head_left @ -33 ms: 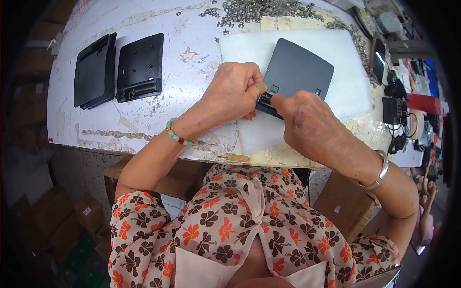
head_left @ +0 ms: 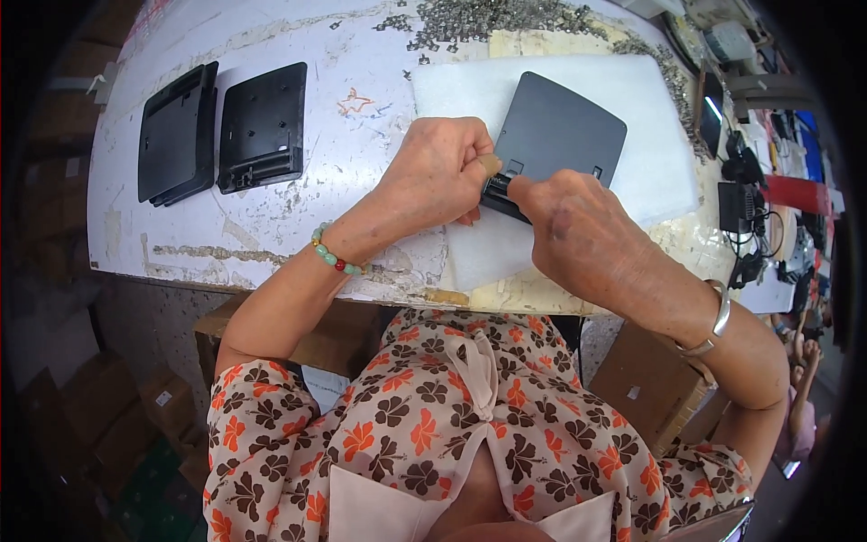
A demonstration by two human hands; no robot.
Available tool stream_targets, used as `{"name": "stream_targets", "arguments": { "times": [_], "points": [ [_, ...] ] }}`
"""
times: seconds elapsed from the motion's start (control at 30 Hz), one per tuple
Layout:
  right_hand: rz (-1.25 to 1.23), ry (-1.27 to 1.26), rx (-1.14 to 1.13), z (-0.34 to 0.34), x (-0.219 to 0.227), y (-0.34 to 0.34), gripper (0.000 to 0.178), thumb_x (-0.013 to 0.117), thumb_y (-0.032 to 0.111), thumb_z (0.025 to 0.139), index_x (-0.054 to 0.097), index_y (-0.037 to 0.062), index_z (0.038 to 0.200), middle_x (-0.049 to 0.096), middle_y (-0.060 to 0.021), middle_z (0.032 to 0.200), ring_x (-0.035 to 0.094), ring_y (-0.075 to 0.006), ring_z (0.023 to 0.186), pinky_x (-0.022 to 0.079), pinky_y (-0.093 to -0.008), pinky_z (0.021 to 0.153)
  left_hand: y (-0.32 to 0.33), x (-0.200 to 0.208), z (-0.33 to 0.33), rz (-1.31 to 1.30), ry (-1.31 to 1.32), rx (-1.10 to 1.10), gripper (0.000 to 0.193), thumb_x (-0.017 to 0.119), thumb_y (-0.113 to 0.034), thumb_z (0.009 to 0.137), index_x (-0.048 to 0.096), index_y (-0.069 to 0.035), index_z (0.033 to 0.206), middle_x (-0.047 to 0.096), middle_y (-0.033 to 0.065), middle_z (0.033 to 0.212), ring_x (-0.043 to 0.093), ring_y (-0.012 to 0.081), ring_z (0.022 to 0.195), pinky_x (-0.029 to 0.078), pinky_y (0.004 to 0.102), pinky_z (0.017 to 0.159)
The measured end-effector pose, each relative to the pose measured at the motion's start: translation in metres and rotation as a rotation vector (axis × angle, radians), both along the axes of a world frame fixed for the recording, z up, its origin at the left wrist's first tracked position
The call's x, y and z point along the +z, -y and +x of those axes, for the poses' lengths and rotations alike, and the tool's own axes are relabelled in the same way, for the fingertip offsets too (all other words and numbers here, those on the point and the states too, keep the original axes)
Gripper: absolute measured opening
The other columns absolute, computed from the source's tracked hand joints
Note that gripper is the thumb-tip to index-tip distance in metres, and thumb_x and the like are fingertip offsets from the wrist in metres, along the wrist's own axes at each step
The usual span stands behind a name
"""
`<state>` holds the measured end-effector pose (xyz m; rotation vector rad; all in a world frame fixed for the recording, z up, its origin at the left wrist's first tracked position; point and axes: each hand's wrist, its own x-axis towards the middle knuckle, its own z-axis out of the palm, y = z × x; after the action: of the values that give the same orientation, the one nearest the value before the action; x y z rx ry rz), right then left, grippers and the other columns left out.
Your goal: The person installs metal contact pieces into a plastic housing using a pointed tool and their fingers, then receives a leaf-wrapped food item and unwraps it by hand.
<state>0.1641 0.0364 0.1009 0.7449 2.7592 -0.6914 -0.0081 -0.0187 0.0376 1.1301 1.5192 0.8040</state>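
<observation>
A flat dark grey plastic casing (head_left: 562, 126) lies tilted on a white foam sheet (head_left: 664, 149). In its near edge is an open black compartment (head_left: 506, 200) with shiny metal at its left end. My left hand (head_left: 442, 172) is closed at the compartment's left end, a tan cover on one fingertip. From the right, my right hand (head_left: 578, 226) bends over the same compartment with its fingers curled in. Whatever small part is between the fingers of either hand is hidden.
Two stacked black casings (head_left: 176, 135) and another black casing (head_left: 264, 126) lie on the left of the worn white table (head_left: 361, 248). Many small metal pieces (head_left: 497, 23) are heaped at the far edge. Black adapters and cables (head_left: 742, 212) sit far right. Cardboard boxes (head_left: 646, 379) stand below.
</observation>
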Motion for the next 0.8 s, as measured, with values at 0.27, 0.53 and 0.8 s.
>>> {"name": "stream_targets", "arguments": {
  "times": [0.27, 0.53, 0.8],
  "points": [
    [0.093, -0.107, 0.094, 0.005, -0.001, 0.007, 0.006, 0.058, -0.006, 0.083, 0.063, -0.0032, 0.086, 0.062, -0.0169, 0.072, 0.067, -0.0314, 0.068, 0.056, -0.0402, 0.062, -0.003, -0.004, 0.002, 0.017, -0.034, 0.002, 0.013, 0.061, -0.006, 0.095, 0.06, 0.002, 0.084, 0.062, 0.0041, 0.062, 0.066, 0.0126, 0.053, 0.053, 0.0255, 0.045],
    [0.151, -0.203, 0.095, 0.021, -0.012, 0.008, 0.005, 0.058, -0.004, 0.082, 0.061, -0.005, 0.08, 0.065, -0.0194, 0.075, 0.068, -0.034, 0.072, 0.056, -0.0402, 0.065, -0.005, -0.003, 0.003, -0.022, 0.046, 0.019, 0.012, 0.061, -0.006, 0.093, 0.061, 0.003, 0.084, 0.062, 0.0058, 0.062, 0.065, 0.0144, 0.05, 0.051, 0.0262, 0.043],
    [0.092, -0.304, 0.007, 0.045, -0.011, -0.006, 0.021, 0.055, -0.006, 0.083, 0.055, -0.0035, 0.104, 0.063, -0.0189, 0.064, 0.066, -0.0363, 0.061, 0.052, -0.0445, 0.055, -0.007, 0.003, 0.005, -0.089, -0.001, 0.039, 0.011, 0.063, -0.009, 0.094, 0.062, 0.001, 0.089, 0.061, 0.0052, 0.064, 0.062, 0.0128, 0.047, 0.045, 0.0235, 0.038]
  ]
}}
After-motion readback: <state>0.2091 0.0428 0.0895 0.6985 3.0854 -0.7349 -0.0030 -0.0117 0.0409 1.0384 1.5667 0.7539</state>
